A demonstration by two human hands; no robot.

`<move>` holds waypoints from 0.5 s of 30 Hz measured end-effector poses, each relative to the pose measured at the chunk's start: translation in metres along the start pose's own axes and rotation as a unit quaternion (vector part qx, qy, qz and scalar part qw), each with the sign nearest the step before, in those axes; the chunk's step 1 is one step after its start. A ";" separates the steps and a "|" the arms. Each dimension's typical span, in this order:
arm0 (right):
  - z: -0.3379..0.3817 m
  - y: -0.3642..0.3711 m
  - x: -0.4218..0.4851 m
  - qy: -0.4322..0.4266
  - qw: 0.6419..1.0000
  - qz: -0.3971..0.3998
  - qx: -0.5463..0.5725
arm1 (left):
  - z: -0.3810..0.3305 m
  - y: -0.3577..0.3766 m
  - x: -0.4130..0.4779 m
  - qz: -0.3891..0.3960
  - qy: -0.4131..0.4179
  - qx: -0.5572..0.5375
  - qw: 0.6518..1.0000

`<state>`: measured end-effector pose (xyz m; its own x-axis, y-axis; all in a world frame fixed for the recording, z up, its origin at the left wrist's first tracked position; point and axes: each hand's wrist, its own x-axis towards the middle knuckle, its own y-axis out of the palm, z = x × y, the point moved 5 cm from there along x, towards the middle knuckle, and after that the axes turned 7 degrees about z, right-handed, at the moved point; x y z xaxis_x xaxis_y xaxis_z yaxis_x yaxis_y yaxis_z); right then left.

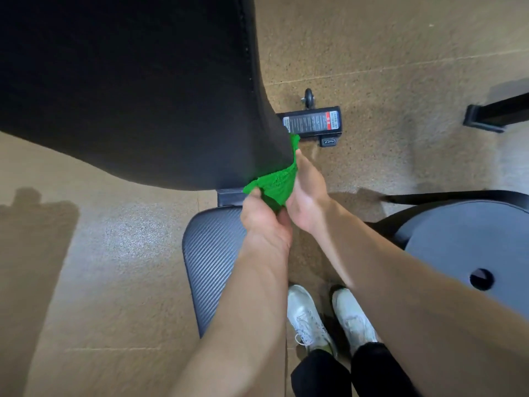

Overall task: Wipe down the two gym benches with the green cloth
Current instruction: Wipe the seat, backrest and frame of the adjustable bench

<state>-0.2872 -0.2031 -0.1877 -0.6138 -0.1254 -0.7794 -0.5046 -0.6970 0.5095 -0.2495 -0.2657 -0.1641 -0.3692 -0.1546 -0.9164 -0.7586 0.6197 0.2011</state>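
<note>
A black padded bench backrest (137,90) fills the upper left of the head view, raised and close to the camera. Below it lies the bench's dark ribbed seat pad (211,259). The green cloth (276,183) is bunched against the backrest's lower right corner. My left hand (264,216) pinches the cloth's lower left edge. My right hand (307,193) presses the cloth from the right with fingers stretched upward along the pad's edge. Both hands touch each other under the cloth. A second grey padded seat (463,242) shows at the right.
The bench's black foot with a warning label (313,123) and a small wheel (309,97) rests on the tan speckled floor. Another black frame foot (483,117) lies at the far right. My white shoes (329,316) stand between the two benches.
</note>
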 end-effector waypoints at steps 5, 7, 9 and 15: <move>-0.014 0.009 0.015 -0.030 0.999 -0.044 0.009 | 0.000 -0.008 -0.001 0.097 -0.021 0.073 0.992; -0.026 0.010 0.025 -0.031 0.998 -0.047 0.031 | -0.009 -0.023 0.016 0.076 0.012 0.127 0.989; -0.043 0.013 0.036 -0.013 0.998 -0.036 0.050 | -0.026 -0.041 0.032 0.022 0.053 0.179 0.982; -0.091 0.033 0.053 0.014 0.990 0.010 0.138 | -0.060 -0.085 0.070 -0.024 0.140 0.145 0.979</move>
<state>-0.2810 -0.2968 -0.2454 -0.6098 -0.1588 -0.7764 -0.6417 -0.4759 0.6014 -0.2428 -0.3757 -0.2244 -0.5009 -0.3683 -0.7832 -0.6089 0.7931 0.0165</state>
